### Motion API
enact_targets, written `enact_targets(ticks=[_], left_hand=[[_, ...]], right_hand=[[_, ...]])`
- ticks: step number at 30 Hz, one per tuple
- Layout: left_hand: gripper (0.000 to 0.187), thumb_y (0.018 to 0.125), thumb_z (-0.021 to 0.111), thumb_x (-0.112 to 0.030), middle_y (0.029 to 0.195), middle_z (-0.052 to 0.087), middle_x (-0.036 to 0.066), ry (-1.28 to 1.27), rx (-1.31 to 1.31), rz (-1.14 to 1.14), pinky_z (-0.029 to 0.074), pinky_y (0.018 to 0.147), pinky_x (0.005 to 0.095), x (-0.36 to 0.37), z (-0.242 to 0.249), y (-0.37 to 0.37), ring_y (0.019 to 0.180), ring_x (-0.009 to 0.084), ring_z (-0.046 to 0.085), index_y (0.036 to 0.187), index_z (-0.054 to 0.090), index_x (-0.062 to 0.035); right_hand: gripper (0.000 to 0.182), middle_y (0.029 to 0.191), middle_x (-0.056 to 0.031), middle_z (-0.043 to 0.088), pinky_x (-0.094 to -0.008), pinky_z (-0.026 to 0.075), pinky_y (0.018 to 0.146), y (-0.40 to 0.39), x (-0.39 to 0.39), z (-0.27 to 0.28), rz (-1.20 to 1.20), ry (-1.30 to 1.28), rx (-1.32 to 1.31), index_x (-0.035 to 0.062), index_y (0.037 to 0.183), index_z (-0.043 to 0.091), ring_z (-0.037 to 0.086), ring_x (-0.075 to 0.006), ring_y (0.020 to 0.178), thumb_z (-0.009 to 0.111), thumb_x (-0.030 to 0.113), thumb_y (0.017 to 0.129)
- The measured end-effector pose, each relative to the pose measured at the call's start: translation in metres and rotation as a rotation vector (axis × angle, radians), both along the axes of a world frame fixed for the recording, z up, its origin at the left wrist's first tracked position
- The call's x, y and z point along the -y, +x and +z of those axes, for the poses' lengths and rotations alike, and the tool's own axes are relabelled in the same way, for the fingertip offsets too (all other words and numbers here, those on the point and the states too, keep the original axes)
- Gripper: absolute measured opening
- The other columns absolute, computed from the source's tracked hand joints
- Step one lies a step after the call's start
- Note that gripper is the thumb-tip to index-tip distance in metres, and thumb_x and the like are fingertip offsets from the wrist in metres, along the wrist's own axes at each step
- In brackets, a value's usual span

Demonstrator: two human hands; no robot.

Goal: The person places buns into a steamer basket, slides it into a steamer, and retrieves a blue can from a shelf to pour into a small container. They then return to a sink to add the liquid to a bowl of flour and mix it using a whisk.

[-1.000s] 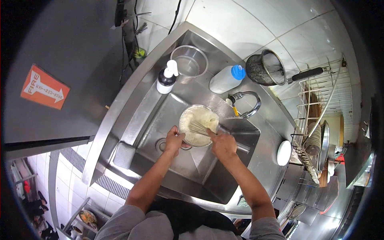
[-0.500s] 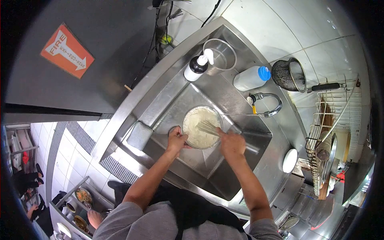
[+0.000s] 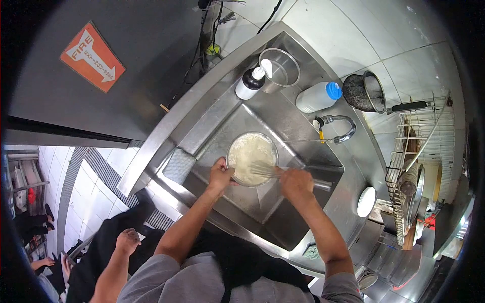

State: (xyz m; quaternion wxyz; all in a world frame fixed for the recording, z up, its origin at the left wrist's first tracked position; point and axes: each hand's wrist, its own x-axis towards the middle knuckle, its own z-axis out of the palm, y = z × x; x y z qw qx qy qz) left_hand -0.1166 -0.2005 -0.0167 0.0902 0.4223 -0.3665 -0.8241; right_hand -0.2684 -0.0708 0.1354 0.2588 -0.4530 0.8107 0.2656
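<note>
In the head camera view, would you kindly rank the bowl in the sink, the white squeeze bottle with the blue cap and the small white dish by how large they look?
1. Bowl, held by the left hand
2. Squeeze bottle
3. White dish

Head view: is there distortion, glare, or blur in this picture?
Head view: strong fisheye bending with a black rim around the frame; bright glare on the steel sink; the whisk in the right hand looks slightly motion-blurred, while the bowl held by the left hand is sharper.
</note>
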Motion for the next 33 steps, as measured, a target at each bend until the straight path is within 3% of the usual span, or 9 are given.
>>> enact_targets(ticks=[2, 5, 9, 11, 14, 18, 26, 33], left_hand=[[0.009, 0.086, 0.053, 0.002, 0.091, 0.059, 0.011, 0.004, 0.010, -0.025, 0.063, 0.053, 0.0361, -0.004, 0.001, 0.000, 0.068, 0.0238, 0.068, 0.088, 0.047, -0.0041], [0.009, 0.086, 0.053, 0.003, 0.091, 0.060, 0.011, 0.036, -0.021, -0.081, 0.063, 0.053, 0.0361, -0.006, -0.001, -0.006, 0.070, 0.0239, 0.068, 0.091, 0.049, -0.0041], [0.011, 0.086, 0.053, 0.003, 0.090, 0.060, 0.011, 0.014, -0.038, -0.106, 0.063, 0.053, 0.0360, -0.003, -0.006, -0.009, 0.070, 0.0237, 0.068, 0.092, 0.049, -0.0048], [0.011, 0.086, 0.054, 0.003, 0.090, 0.060, 0.010, 0.014, -0.016, -0.136, 0.062, 0.053, 0.0357, -0.006, -0.004, -0.010, 0.069, 0.0236, 0.068, 0.091, 0.048, -0.0051], [0.012, 0.085, 0.054, 0.002, 0.090, 0.060, 0.011, 0.014, -0.039, -0.187, 0.062, 0.052, 0.0345, -0.008, -0.001, -0.017, 0.070, 0.0234, 0.068, 0.088, 0.046, -0.0065], [0.014, 0.085, 0.054, 0.002, 0.088, 0.060, 0.010, 0.034, -0.039, -0.144, 0.061, 0.050, 0.0338, -0.002, -0.002, -0.022, 0.067, 0.0229, 0.068, 0.084, 0.044, -0.0077], [0.019, 0.081, 0.055, 0.004, 0.089, 0.056, 0.009, 0.057, -0.044, -0.171, 0.062, 0.050, 0.0357, 0.000, 0.006, -0.047, 0.065, 0.0226, 0.067, 0.078, 0.040, -0.0058], [0.019, 0.082, 0.056, 0.004, 0.086, 0.054, 0.009, 0.010, -0.091, -0.217, 0.062, 0.049, 0.0343, -0.006, 0.026, -0.071, 0.064, 0.0224, 0.067, 0.077, 0.039, -0.0057]], right_hand=[[0.055, 0.096, -0.0110, 0.066, -0.0402, 0.055, 0.076, -0.007, -0.004, -0.003, -0.085, -0.036, -0.117, 0.0261, 0.137, 0.048, 0.068, -0.0292, 0.088, 0.062, 0.020, 0.084], [0.055, 0.096, -0.0120, 0.065, -0.0405, 0.054, 0.075, 0.007, -0.005, -0.023, -0.080, -0.183, -0.079, 0.0268, 0.138, 0.047, 0.067, -0.0295, 0.088, 0.062, 0.022, 0.085], [0.049, 0.095, -0.0121, 0.066, -0.0405, 0.054, 0.075, -0.003, -0.012, 0.002, -0.061, -0.036, 0.031, 0.0267, 0.135, 0.051, 0.068, -0.0287, 0.087, 0.060, 0.022, 0.087], [0.052, 0.097, -0.0135, 0.065, -0.0408, 0.055, 0.074, -0.010, -0.017, 0.001, -0.151, -0.057, -0.070, 0.0281, 0.137, 0.050, 0.068, -0.0287, 0.088, 0.050, 0.010, 0.088], [0.052, 0.097, -0.0129, 0.065, -0.0409, 0.055, 0.074, 0.003, -0.016, -0.016, -0.149, -0.157, -0.041, 0.0291, 0.136, 0.051, 0.068, -0.0287, 0.088, 0.050, 0.009, 0.088], [0.049, 0.096, -0.0116, 0.065, -0.0402, 0.054, 0.074, -0.006, -0.028, 0.006, -0.059, -0.083, 0.034, 0.0285, 0.134, 0.054, 0.068, -0.0277, 0.087, 0.051, 0.010, 0.088], [0.045, 0.090, -0.0095, 0.064, -0.0377, 0.053, 0.070, -0.037, -0.033, 0.063, 0.052, -0.290, -0.272, 0.0259, 0.127, 0.060, 0.065, -0.0261, 0.082, 0.055, 0.011, 0.085], [0.046, 0.090, -0.0100, 0.064, -0.0364, 0.053, 0.069, -0.051, -0.015, 0.050, -0.008, -0.295, -0.361, 0.0235, 0.129, 0.058, 0.065, -0.0255, 0.081, 0.054, 0.012, 0.085]])
